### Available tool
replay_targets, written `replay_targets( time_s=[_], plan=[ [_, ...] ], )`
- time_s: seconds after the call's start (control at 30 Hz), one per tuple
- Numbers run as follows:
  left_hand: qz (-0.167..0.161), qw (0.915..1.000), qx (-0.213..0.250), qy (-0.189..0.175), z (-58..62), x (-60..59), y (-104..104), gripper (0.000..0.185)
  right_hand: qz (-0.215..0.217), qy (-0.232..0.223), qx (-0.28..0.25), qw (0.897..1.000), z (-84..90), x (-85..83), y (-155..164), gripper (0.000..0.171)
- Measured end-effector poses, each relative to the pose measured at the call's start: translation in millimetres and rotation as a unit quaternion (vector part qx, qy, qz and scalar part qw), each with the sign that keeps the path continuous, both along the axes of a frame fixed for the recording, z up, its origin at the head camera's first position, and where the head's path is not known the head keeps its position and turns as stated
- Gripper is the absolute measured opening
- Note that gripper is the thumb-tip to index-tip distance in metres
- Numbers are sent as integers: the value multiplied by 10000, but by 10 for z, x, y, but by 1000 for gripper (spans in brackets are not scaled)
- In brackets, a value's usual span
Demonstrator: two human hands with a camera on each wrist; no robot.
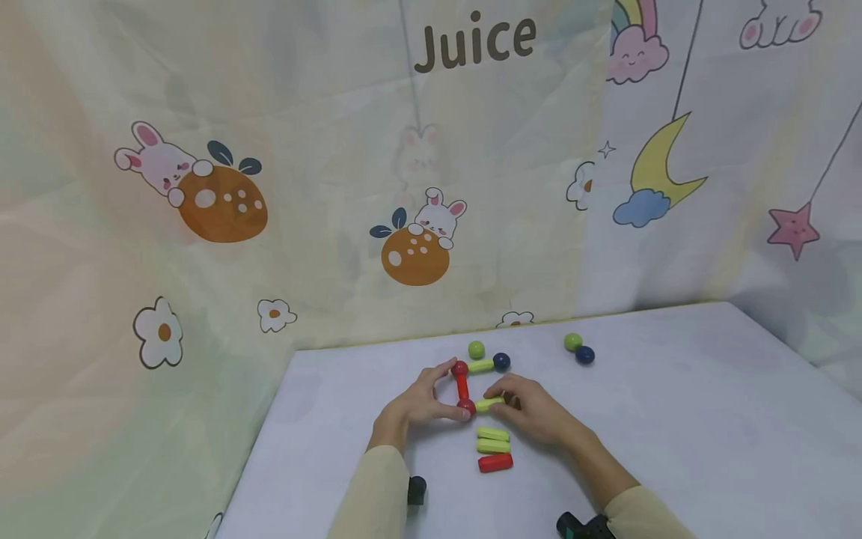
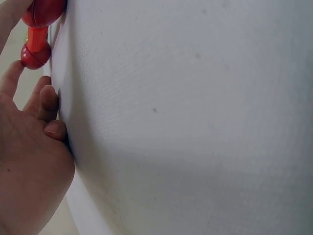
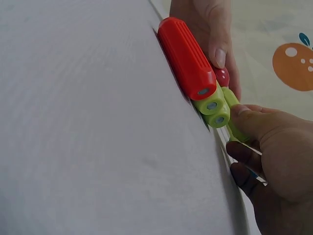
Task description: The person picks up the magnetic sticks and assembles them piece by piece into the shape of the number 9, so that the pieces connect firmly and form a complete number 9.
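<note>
My left hand [image 1: 419, 400] holds a red magnetic rod [image 1: 462, 387] with a ball at each end. Its thumb presses the near red ball [image 1: 466, 407] and a fingertip touches the far red ball [image 1: 460, 368]. Between thumb and fingers, my right hand [image 1: 535, 410] pinches a yellow-green rod [image 1: 488, 404], whose left end meets the near red ball. From the far red ball another yellow-green rod [image 1: 481, 366] runs right to a dark blue ball [image 1: 501, 362]. In the right wrist view, the pinched green rod [image 3: 236, 128] is partly hidden by my fingers.
Two loose yellow-green rods [image 1: 493, 445] and a red rod [image 1: 495, 463] lie nearer on the white table [image 1: 707, 419]. A green ball [image 1: 477, 349] sits behind the joined pieces. Farther right are another green ball [image 1: 573, 342] and a dark blue ball [image 1: 585, 355].
</note>
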State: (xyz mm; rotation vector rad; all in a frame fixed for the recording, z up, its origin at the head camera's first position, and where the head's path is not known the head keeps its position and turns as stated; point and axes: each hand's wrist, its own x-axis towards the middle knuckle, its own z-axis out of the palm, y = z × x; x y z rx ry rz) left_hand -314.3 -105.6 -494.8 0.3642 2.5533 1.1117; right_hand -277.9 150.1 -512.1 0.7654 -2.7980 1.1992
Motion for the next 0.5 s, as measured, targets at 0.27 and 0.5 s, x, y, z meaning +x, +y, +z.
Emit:
replay_targets(
  time_s=[0.27, 0.5],
  plan=[
    [67, 10000, -4, 7, 8, 14, -10, 100, 76, 65, 69, 9999, 4, -9, -3, 22],
    [99, 9999, -74, -46, 6, 11, -4, 100, -211, 136, 97, 9996, 19, -5, 72, 24]
  ],
)
